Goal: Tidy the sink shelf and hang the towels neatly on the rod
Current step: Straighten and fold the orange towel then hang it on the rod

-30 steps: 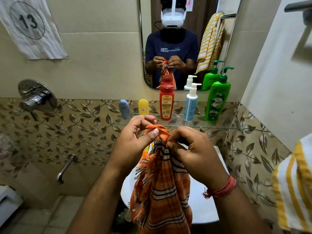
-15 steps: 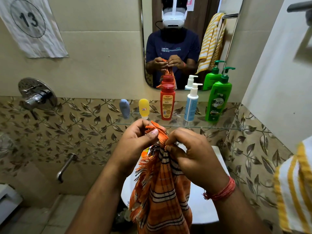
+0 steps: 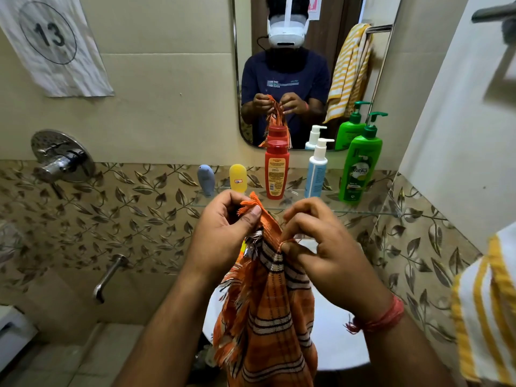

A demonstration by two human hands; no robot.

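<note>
orange towel (image 3: 268, 317) in both hands

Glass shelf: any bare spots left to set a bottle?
On the glass shelf, bare glass lies right of the green pump bottle, and a narrower gap sits between it and the blue pump bottle. Crowded from grey tube through yellow tube to red bottle.
</note>
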